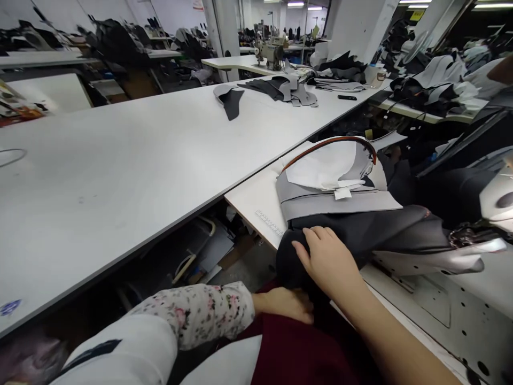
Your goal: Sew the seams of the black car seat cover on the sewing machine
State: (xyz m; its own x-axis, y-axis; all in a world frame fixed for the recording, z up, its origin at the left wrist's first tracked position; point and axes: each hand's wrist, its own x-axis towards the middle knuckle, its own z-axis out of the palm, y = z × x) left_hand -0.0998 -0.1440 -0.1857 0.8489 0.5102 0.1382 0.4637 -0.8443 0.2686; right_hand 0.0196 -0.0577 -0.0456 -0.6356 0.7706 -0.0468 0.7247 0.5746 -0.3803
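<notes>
A bag-like sewn piece of black fabric [385,227] with grey panels lies on the sewing machine table, one end by the machine head. My right hand [331,259] is on its black near end, thumb apart and fingers bent over the cloth. Lower down, my left hand [286,305] is closed at the hanging black edge, its fingertips partly hidden. A grey panel [344,203] with a seam crosses the piece, with a small white tag [342,193] on it. White lining shows behind, under a curved brown-edged strip [336,140].
A long white table [120,160] runs along the left, with cut grey and black pieces [284,90] towards its far end. At right stands the sewing machine [499,198]. A ruler scale [268,222] marks the machine table's corner. Under the long table are metal-framed items.
</notes>
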